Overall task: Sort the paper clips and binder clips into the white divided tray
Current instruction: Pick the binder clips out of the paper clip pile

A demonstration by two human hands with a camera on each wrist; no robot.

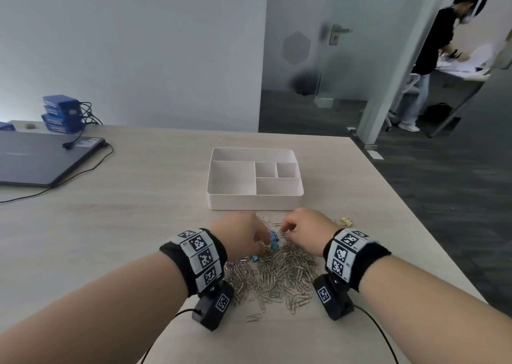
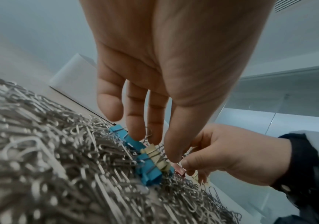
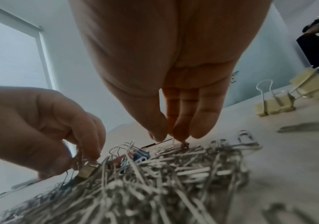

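Note:
The white divided tray (image 1: 250,201) stands empty at mid-table. In front of it lies a heap of silver paper clips (image 1: 277,275) with blue binder clips (image 2: 149,171) and yellow binder clips (image 2: 155,154) mixed in at its far edge. My left hand (image 1: 257,241) reaches down into that cluster; in the right wrist view its fingertips pinch the wire handles of a yellow binder clip (image 3: 86,171). My right hand (image 3: 171,136) hovers just right of it, thumb and fingers pinching a small pink binder clip (image 2: 179,170) at the pile's edge.
More yellow binder clips (image 1: 345,221) lie apart to the right of the pile. A closed laptop (image 1: 41,158) with a cable and stacked blue boxes (image 1: 62,113) sit at the far left. The table's right edge runs close by. A person stands in the room beyond.

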